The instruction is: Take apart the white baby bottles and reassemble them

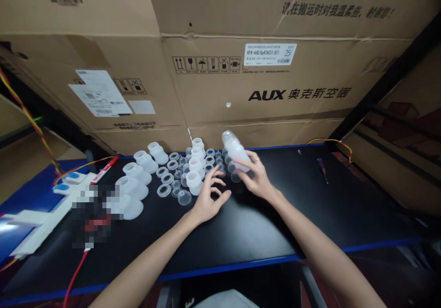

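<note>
My right hand grips a translucent white baby bottle, tilted with its capped top leaning to the left, above the black table. Beside it, my left hand holds nothing, its fingers apart. Just left of that hand, a row of small wide-necked translucent bottles runs toward the back. Around them lie several clear domed caps and frosted rings. Further left stands a slanting row of larger rounded bottle bodies. Some small parts are hidden behind both hands.
Large cardboard boxes form a wall along the back of the black table. A screwdriver lies to the right. White power strips, a red marker-like stick and cables lie at the left; part of that area is pixelated.
</note>
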Demonstrator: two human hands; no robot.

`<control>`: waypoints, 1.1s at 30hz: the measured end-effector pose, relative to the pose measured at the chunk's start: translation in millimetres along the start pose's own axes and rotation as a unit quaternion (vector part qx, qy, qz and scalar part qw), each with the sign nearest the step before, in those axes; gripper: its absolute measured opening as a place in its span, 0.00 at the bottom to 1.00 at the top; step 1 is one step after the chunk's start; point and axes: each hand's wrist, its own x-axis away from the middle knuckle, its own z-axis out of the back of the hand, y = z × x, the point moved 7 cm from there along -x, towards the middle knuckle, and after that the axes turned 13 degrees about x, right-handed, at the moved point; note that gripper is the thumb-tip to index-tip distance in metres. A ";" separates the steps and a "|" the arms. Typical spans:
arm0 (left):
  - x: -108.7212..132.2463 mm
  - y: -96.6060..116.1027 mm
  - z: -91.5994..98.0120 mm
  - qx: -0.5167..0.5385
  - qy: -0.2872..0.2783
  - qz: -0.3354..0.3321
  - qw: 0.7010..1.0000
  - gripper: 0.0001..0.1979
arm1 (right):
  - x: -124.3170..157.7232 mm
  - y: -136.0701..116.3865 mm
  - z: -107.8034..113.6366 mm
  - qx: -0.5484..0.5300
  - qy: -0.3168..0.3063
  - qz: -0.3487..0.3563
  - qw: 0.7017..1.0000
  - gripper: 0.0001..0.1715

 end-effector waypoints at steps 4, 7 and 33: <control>4.6 1.9 11.3 0.046 0.065 -0.024 0.997 0.31 | 12.8 -57.3 -10.2 -0.072 -0.033 0.118 0.990 0.44; 6.9 17.2 13.8 0.011 0.082 -0.073 0.994 0.23 | 22.2 -73.1 -13.7 -0.032 -0.017 0.177 0.983 0.36; 29.3 7.4 -44.0 0.276 -0.303 0.366 0.835 0.27 | -11.5 29.9 98.6 -0.040 0.173 -0.175 0.968 0.29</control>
